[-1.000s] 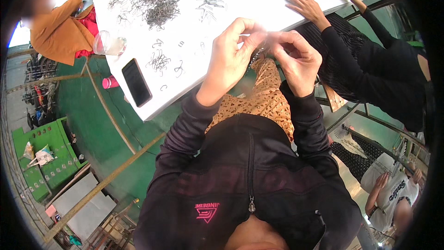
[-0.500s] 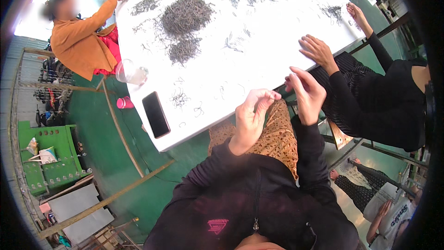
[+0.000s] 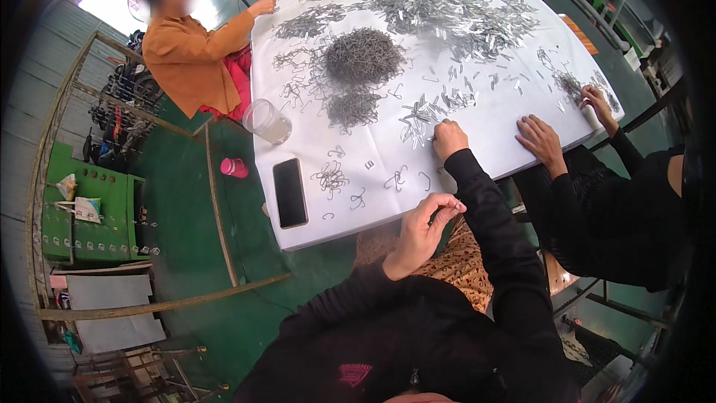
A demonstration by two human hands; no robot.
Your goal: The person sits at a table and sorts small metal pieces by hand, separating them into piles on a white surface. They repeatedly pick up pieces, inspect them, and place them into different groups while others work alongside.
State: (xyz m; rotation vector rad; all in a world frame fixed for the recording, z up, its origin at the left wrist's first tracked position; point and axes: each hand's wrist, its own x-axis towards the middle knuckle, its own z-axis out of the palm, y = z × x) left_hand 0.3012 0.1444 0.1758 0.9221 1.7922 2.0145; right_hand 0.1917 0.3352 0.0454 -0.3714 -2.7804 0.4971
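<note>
My left hand (image 3: 426, 234) is raised just off the table's near edge, thumb and forefinger pinched together; what lies between the tips is too small to make out. My right hand (image 3: 450, 139) rests on the white table with fingers curled down beside a scatter of short, shiny, clear-looking strips (image 3: 419, 116). Its fingertips are hidden. To the left lie a large heap of dark bent wire hooks (image 3: 363, 57) and a smaller heap (image 3: 353, 107) touching it. Nearer me are a little cluster of loose hooks (image 3: 330, 177) and a few single hooks (image 3: 396, 178).
A black phone (image 3: 290, 192) and a clear plastic tub (image 3: 268, 122) are at the table's left edge. More strips (image 3: 455, 11) spread across the far side. One person's hands (image 3: 542, 142) work at my right; a person in orange (image 3: 195, 60) sits far left.
My right hand has left its place beside the left and reached forward onto the table by the strips. The left stays pinched. The view has shifted, showing more of the far table.
</note>
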